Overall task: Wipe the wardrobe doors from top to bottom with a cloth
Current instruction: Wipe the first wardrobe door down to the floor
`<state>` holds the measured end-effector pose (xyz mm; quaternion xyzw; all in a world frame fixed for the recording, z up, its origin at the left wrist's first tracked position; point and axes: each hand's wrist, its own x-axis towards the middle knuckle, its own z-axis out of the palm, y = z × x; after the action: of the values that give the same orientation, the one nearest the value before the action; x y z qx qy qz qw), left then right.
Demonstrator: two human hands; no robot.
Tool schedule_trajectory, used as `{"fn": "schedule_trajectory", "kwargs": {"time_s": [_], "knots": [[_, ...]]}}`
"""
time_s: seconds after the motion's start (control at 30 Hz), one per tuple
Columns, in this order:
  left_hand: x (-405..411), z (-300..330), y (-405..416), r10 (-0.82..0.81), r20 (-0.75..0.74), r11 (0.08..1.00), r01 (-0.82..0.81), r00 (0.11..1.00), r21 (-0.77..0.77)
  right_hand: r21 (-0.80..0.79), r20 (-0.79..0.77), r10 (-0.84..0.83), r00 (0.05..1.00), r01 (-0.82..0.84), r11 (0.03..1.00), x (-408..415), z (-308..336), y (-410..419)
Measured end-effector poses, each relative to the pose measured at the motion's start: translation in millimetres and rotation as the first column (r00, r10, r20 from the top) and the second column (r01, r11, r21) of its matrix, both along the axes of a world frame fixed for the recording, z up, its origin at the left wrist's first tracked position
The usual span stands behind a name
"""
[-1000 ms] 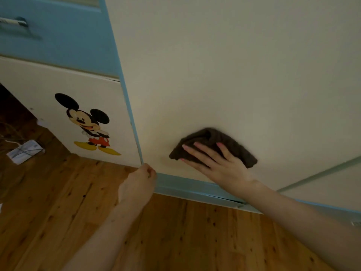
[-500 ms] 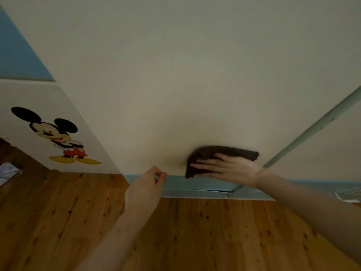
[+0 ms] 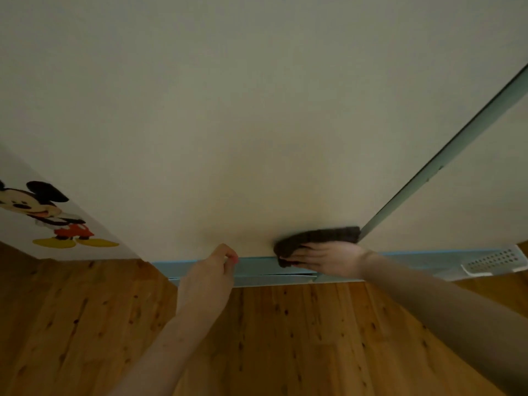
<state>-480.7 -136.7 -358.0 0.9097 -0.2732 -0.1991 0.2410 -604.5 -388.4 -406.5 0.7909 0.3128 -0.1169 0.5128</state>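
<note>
A cream wardrobe door (image 3: 257, 124) fills most of the view. My right hand (image 3: 328, 260) lies flat on a dark brown cloth (image 3: 320, 238) and presses it against the door's bottom edge, close to the blue-green strip (image 3: 445, 155) between two doors. The cloth's lower left end hangs over the blue plinth (image 3: 257, 267). My left hand (image 3: 213, 271) hovers loosely curled just left of the cloth, at the door's lower edge, with nothing in it.
A second cream door (image 3: 463, 201) lies right of the strip. A lower white panel with a cartoon mouse sticker (image 3: 45, 215) stands at the far left. Wooden floorboards (image 3: 285, 338) run below. A white perforated object (image 3: 494, 260) sits on the floor at the right.
My right hand has slid the cloth down and to the right, from mid-panel to the door's bottom edge. The view has shifted right, and my left hand has followed along the bottom edge.
</note>
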Motion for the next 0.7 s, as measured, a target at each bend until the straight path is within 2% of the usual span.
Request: {"fn": "schedule_trajectory", "kwargs": {"time_s": [0.1, 0.17, 0.33, 0.47, 0.57, 0.7], "knots": [[0.1, -7.1, 5.0, 0.010, -0.006, 1.000, -0.010, 1.000, 0.004, -0.077, -0.156, -0.042, 0.987, 0.030, 0.997, -8.1, -7.9, -6.7], [-3.6, -2.3, 2.8, 0.013, -0.004, 1.000, -0.013, 1.000, 0.003, -0.088, -0.169, 0.011, 0.985, -0.026, 0.996, -13.4, 5.7, -12.3], [-22.6, 44.4, -12.2, -0.073, 0.025, 0.997, 0.074, 0.997, -0.017, 0.154, 0.082, 0.014, 0.997, -0.027, 0.988, -22.4, 75.0, -35.2], [-38.3, 113.7, -27.1, -0.120, 0.032, 0.993, 0.121, 0.992, -0.013, 0.221, 0.278, 0.065, 0.958, -0.130, 0.967, -28.9, 182.7, -50.3], [-42.6, 191.5, -43.9, -0.138, 0.061, 0.989, 0.140, 0.989, -0.046, 0.207, 0.280, 0.078, 0.957, -0.139, 0.968, -30.1, 270.1, -52.8], [-40.1, 312.6, -68.8, -0.154, 0.139, 0.953, 0.184, 0.978, -0.239, 0.162, 0.224, 0.156, 0.962, -0.194, 0.967, -27.6, 390.4, -57.5]]}}
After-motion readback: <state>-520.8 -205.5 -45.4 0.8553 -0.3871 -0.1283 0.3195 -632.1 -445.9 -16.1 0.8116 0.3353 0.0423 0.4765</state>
